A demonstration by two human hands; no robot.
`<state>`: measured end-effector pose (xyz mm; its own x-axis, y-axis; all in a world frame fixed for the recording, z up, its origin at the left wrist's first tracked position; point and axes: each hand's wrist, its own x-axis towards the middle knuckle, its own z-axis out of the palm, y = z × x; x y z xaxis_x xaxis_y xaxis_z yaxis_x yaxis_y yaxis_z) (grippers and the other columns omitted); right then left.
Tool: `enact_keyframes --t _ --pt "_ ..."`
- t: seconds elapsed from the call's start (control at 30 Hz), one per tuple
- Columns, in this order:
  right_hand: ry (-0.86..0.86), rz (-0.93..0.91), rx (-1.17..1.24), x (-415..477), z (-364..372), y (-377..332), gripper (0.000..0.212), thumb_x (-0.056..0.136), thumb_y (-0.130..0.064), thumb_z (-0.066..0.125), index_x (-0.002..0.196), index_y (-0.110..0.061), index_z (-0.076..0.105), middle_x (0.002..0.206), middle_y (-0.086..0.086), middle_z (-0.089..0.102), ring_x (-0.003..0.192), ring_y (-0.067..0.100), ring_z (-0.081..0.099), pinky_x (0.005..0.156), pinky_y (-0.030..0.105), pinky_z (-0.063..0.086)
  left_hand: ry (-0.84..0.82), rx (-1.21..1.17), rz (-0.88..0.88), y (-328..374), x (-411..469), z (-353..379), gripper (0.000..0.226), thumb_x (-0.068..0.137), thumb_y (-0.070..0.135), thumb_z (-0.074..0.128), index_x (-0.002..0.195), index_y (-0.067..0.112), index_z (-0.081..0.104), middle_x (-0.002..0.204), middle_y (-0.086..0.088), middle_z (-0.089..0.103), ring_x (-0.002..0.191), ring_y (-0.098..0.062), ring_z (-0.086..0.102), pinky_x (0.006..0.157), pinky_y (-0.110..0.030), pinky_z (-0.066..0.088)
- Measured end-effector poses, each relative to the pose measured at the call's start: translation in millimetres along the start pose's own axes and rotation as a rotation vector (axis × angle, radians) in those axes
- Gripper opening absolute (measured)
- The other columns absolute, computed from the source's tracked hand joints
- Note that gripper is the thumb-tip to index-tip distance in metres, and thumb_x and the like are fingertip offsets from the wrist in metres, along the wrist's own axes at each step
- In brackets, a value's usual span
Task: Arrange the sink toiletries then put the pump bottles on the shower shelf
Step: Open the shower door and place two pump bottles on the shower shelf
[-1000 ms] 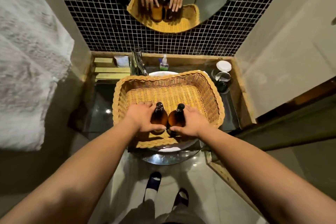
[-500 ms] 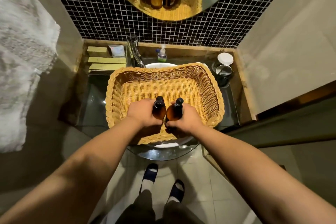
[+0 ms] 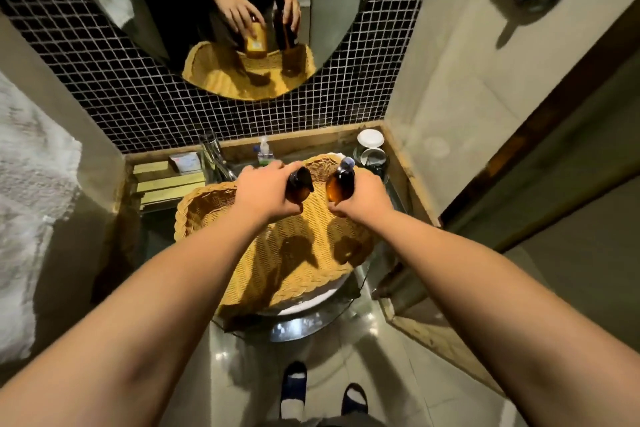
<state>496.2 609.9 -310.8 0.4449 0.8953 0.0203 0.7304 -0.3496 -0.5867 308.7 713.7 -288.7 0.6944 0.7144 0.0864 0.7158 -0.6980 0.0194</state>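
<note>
My left hand (image 3: 266,191) has its fingers curled round the dark pump bottle (image 3: 300,185); my right hand (image 3: 363,199) grips the amber pump bottle (image 3: 340,185); both bottles are side by side, apart, above the wicker basket (image 3: 194,215).

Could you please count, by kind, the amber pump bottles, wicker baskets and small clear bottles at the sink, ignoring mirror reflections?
Amber pump bottles: 2, one in the left hand, one in the right hand
Wicker basket: 1
Small clear bottle: 1
Total: 4
</note>
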Motion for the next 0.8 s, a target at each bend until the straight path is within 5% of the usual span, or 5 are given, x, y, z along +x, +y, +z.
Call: enact_keyframes --t 0.17,0.27,0.47,0.63,0.8 --pt "0.138 0.07 0.01 -22.2 -54.6 30.2 0.076 0.054 -0.042 0.094 0.12 -0.024 0.06 0.115 0.001 0.066 0.106 0.024 0.062 0.084 0.031 0.049 0.014 0.066 0.218 48.7 25.4 -28.3 0.095 0.062 0.076 0.067 0.144 0.041 0.036 0.118 0.004 0.063 0.101 -0.024 0.065 0.087 -0.042 0.045" --pt "0.213 0.132 0.023 -55.3 -80.4 61.2 0.07 0.055 -0.041 0.09 0.118 -0.031 0.06 0.111 -0.002 0.066 0.103 0.023 0.063 0.087 0.036 0.053 0.007 0.06 0.389 97.2 36.1 -35.3 0.094 0.06 0.084 0.062 0.142 0.042 0.038 0.112 0.006 0.063 0.098 -0.022 0.064 0.076 -0.036 0.046" --pt "0.334 0.336 -0.042 -134.7 -112.4 133.6 0.047 0.067 -0.035 0.08 0.11 -0.035 0.063 0.099 -0.006 0.064 0.096 0.021 0.066 0.073 0.02 0.042 0.031 0.114 0.797 221.1 35.8 -35.0 0.094 0.062 0.081 0.064 0.142 0.04 0.035 0.11 0.004 0.064 0.095 -0.022 0.065 0.079 -0.036 0.05" --pt "0.298 0.518 -0.157 -188.9 -166.9 198.0 0.032 0.056 -0.039 0.075 0.068 -0.037 0.046 0.064 -0.013 0.05 0.064 0.015 0.06 0.054 0.02 0.038 -0.004 0.082 0.967 325.5 19.5 -31.3 0.089 0.061 0.074 0.068 0.139 0.041 0.039 0.101 0.003 0.063 0.09 -0.025 0.066 0.07 -0.032 0.046" --pt "0.294 0.623 -0.148 -236.0 -220.3 256.4 0.032 0.057 -0.028 0.076 0.065 -0.032 0.045 0.06 -0.009 0.051 0.057 0.011 0.053 0.048 0.023 0.034 -0.049 0.026 1.009 422.0 5.7 -27.8 0.071 0.058 0.066 0.066 0.121 0.041 0.047 0.092 0.006 0.062 0.083 -0.023 0.066 0.066 -0.03 0.049"
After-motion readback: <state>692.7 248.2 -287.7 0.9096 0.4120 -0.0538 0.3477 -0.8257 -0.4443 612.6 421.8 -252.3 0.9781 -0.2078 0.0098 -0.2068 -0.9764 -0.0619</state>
